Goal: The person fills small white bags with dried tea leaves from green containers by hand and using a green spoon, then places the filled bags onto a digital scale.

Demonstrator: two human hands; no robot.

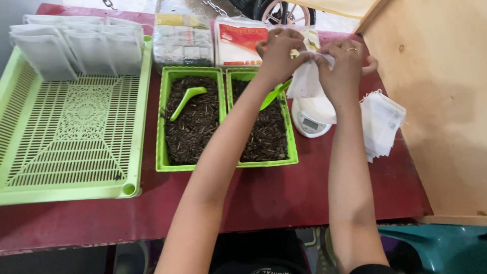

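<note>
Both hands hold one small white pouch (306,80) up over the white kitchen scale (312,116). My left hand (278,55) pinches its top left corner and also grips the handle of a green scoop (274,95), whose bowl hangs over the right green tray (291,137) of dark dried leaves. My right hand (345,65), with a ring on one finger, grips the pouch's top right edge. A second green scoop (186,100) lies on the leaves in the left green tray (161,132).
A large light-green slatted tray (71,132) at left holds a row of filled white pouches (76,43) along its far side. A stack of flat white pouches (380,122) lies right of the scale. Wrapped packets (183,39) sit behind the trays. A wooden panel (436,101) stands at right.
</note>
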